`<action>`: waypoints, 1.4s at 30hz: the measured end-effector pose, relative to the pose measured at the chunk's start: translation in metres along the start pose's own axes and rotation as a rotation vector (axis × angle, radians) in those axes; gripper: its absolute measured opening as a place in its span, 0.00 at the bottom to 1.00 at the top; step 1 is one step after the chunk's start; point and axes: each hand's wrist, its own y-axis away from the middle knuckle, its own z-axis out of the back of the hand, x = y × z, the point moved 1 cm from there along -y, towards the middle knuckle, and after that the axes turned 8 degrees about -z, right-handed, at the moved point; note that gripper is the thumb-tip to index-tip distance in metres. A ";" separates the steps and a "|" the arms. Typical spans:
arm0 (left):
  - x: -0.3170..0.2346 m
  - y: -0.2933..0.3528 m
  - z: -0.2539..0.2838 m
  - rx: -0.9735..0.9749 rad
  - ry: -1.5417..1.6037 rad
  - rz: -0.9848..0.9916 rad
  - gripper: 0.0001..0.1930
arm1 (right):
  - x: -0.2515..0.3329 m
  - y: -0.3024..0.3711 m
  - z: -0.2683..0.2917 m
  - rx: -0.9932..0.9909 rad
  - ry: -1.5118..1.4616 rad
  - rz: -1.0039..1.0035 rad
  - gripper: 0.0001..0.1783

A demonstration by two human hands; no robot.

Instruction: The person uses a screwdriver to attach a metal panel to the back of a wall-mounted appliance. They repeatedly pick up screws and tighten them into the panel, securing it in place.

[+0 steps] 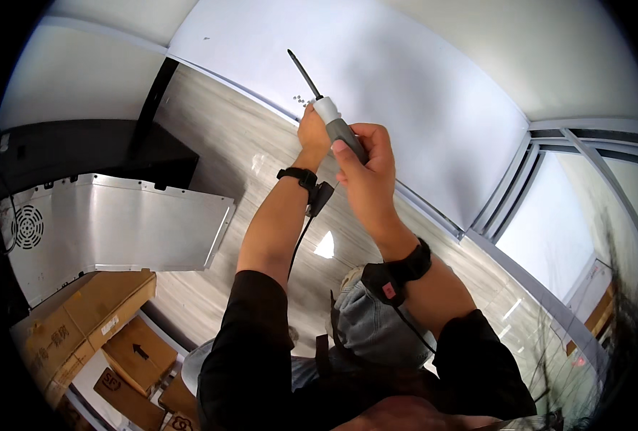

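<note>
A screwdriver (344, 133) with a grey and white handle is in my right hand (371, 172), its thumb and fingers wrapped round the grip. The dark shaft points up and to the left, over the white tabletop (419, 79). Just left of the handle, my left hand (314, 135) is at the tabletop's near edge, beside a small cluster of screws (299, 98). The screwdriver and the hand's own back hide most of its fingers, so whether they grip a screw does not show. Black straps with small devices are on both wrists.
A bent silver metal panel (146, 223) with a round vent lies at the left, against a black cabinet (168, 154). Cardboard boxes (139, 352) are stacked at lower left. Grey metal frame rails (506, 187) stand on the right. Wood-look floor (218, 136) lies below the tabletop.
</note>
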 end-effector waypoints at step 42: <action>-0.040 0.131 0.434 -0.128 1.247 0.048 0.08 | -0.006 0.116 -0.178 0.411 0.089 -0.090 0.10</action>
